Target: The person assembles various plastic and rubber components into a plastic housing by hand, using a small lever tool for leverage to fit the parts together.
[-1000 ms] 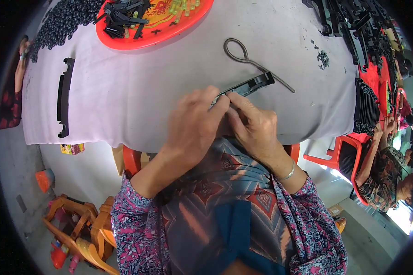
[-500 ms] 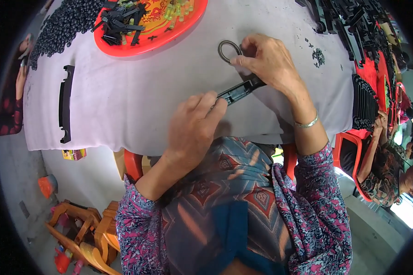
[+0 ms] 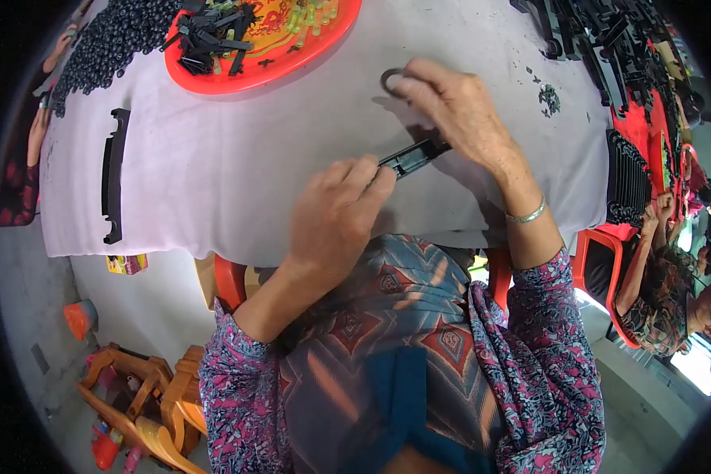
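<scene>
you have the long, narrow black plastic channel piece (image 3: 411,160) just ahead of you, above the pale lilac cloth-covered counter (image 3: 253,174), slanting from seven o'clock up to one; its open trough faces up with a slight shine, and your right wrist hides its far end. your left hand (image 3: 340,201) pinches its near end. your right hand (image 3: 466,114) pinches the dark metal rod with a looped end (image 3: 384,82), at twelve o'clock from the piece. half a second ago that loop showed wide and flat; now it looks narrower, blurred, more covered by your fingers. count one piece held, one rod, one black notched plastic strip (image 3: 114,178) at nine o'clock, and one round red tray (image 3: 213,88) at ten.
</scene>
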The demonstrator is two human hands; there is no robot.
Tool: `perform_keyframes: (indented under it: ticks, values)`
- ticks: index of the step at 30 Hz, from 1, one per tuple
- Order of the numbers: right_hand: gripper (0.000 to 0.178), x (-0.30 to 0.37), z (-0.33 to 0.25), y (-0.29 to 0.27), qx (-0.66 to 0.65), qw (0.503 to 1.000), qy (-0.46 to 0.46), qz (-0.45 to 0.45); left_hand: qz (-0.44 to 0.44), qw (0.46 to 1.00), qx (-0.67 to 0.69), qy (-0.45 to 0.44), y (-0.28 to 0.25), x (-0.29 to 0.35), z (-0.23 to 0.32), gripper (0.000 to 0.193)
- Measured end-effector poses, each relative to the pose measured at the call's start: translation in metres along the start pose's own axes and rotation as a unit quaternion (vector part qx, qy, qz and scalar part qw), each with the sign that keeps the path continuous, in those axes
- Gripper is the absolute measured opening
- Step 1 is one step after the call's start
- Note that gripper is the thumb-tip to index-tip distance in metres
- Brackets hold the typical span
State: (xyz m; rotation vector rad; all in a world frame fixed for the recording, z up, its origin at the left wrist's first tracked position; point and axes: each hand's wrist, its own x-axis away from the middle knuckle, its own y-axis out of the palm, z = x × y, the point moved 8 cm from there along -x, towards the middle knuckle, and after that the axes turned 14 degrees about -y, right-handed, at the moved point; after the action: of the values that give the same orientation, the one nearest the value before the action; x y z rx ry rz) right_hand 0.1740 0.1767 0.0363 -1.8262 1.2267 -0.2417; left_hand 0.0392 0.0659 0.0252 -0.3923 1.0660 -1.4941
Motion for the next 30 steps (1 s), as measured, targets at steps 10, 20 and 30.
perform_keyframes:
  ticks: [10,20,30]
  values:
    - [0.047,0.001,-0.036,-0.056,-0.517,0.834,-0.018,0.192,-0.004,1.000,0.002,0.011,-0.002,-0.002,0.002,0.029]
    - [0.047,-0.001,-0.050,-0.014,-0.698,0.704,0.006,0.128,-0.003,0.999,-0.004,0.034,-0.001,0.000,0.001,0.034]
    - [0.047,0.000,-0.056,-0.004,-0.640,0.755,0.022,0.140,-0.022,1.000,-0.010,0.021,0.002,-0.001,0.001,0.035]
